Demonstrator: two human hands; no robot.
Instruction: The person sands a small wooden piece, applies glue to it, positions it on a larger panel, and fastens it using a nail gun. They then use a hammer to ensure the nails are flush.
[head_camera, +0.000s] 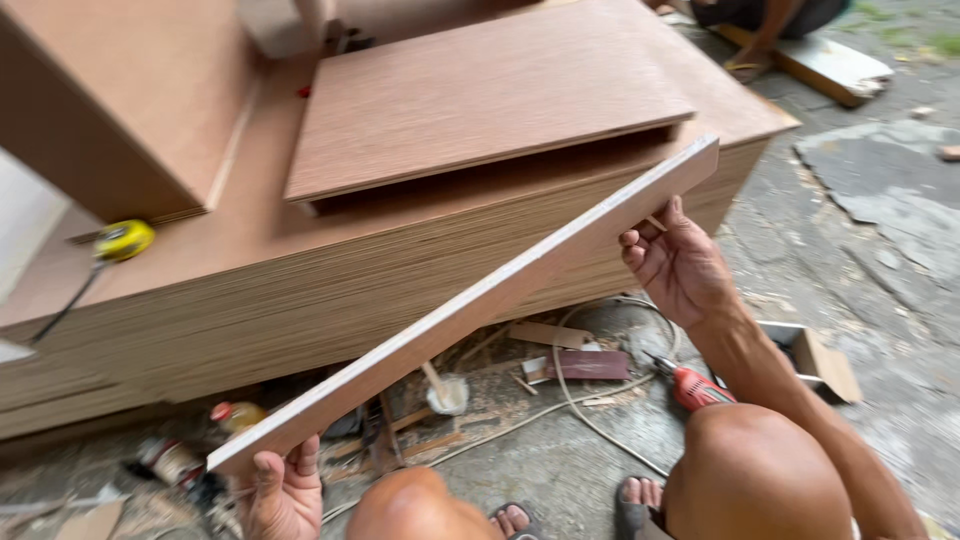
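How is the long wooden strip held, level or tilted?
Tilted: the wooden strip rises from the left hand low down to the right hand higher up.

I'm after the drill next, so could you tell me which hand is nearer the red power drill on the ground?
Right. The right hand grips the plank above the drill; the left hand holds its far end.

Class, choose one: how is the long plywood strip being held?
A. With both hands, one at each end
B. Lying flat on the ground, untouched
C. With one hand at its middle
A: the left hand grips the near end of the strip and the right hand its far end.
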